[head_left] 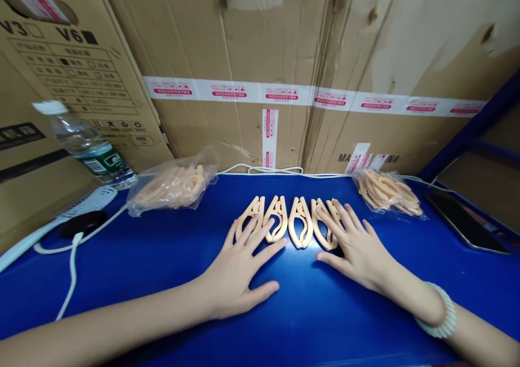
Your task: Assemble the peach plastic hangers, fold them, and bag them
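Observation:
A row of several beige folded plastic pieces, which look like folding clothes hangers [300, 237], lies on the blue tabletop [300, 313]. My left hand [239, 267] is open, palm down with its fingers spread, over the lower parts of the left-hand hangers. At the row's other end, my right hand [361, 248] is likewise open and flat, its fingers reaching over the rightmost hangers and partly hiding them. Neither hand grips anything. The middle hanger lies uncovered between the two hands.
Clear bags of similar beige pieces sit at the back left [174, 185] and back right [388, 191]. A water bottle [91, 148], a pale hairbrush [89, 202], a black device [83, 223] with a white cable, and a phone [465, 223] lie around. Cardboard boxes [227, 134] stand behind.

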`<state>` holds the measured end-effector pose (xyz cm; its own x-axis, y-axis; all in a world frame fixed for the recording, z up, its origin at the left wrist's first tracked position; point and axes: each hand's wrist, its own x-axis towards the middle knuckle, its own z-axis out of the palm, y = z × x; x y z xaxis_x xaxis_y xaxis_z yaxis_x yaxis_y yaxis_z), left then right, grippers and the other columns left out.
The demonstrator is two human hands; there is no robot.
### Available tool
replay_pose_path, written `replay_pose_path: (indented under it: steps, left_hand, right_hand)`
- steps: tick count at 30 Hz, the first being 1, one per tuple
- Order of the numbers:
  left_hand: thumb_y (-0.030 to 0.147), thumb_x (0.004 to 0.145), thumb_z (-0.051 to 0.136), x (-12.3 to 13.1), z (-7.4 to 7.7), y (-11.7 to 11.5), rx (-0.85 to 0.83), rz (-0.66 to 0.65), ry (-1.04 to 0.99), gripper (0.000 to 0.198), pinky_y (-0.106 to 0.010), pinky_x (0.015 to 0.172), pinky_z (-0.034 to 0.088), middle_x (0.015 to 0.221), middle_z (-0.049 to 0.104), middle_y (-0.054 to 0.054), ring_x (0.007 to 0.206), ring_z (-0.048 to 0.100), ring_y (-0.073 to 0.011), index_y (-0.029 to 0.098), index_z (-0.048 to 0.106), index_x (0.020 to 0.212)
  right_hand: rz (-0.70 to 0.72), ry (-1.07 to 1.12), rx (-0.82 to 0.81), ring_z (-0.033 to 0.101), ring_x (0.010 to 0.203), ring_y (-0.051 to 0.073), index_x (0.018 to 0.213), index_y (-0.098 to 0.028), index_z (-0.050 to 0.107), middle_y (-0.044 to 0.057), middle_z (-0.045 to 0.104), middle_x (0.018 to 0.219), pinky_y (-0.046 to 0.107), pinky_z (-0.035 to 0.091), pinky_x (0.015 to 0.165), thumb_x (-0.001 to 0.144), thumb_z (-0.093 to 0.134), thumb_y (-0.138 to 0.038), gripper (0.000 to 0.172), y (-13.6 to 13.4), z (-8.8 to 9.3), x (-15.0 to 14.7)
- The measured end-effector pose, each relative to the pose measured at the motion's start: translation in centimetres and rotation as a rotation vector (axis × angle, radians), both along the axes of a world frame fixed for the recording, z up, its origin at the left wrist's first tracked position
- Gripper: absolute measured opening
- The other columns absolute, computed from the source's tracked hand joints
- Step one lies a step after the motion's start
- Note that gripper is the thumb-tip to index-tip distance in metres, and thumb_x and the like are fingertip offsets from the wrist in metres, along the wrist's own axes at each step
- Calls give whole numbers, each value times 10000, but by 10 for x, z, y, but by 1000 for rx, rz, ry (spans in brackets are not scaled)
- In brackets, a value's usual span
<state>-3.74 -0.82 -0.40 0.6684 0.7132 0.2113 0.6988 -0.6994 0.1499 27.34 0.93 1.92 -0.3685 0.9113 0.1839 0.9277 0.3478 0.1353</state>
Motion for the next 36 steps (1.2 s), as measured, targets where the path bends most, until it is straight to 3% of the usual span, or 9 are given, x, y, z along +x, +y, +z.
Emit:
replay_pose_path:
  steps: [6,11,16,21,28,36]
  left_hand:
    - [597,924,561,2,6,3,-75,20,27,737,-807,1112,179,1696,110,-91,1531,87,-476,415,264,1573]
    - [635,927,530,2,6,6,-113,7,36,756,-804,1123,144,1691,118,-111,1530,83,-476,373,263,1584]
    - [672,920,506,3,4,13,-142,55,51,782,-792,1136,93,1692,97,-102,1537,31,-461,365,245,1591]
    - [707,919,460,2,8,46,-219,142,66,788,-776,1148,55,1692,111,-84,1542,1,-440,371,228,1593]
    - [705,933,421,1,14,103,-219,168,72,754,-743,1168,45,1694,116,-60,1550,-14,-415,383,236,1589]
    - [692,944,415,1,5,108,-164,166,45,717,-754,1160,31,1697,115,-27,1552,-8,-416,409,245,1580]
  right_hand:
    - [192,28,21,192,1510,464,1597,-373,243,176,193,1668,721,289,1084,874,431,-800,861,-5,-9,-12]
    - [173,50,-10,200,1495,497,1590,-386,263,188,234,1655,758,235,1082,892,414,-788,819,-2,-15,-18]
    - [149,93,-85,158,1498,513,1599,-362,251,171,173,1676,731,279,1093,889,407,-794,846,12,-14,-26]
    - [128,103,-169,87,1519,480,1594,-353,280,133,142,1689,677,223,1164,904,369,-792,823,47,-9,-37]
    - [69,124,-233,22,1526,463,1601,-395,220,90,94,1700,682,165,1183,878,303,-845,855,103,-11,-47]
    - [48,127,-182,48,1534,450,1599,-396,223,92,125,1698,693,163,1171,898,289,-825,825,109,-15,-49]
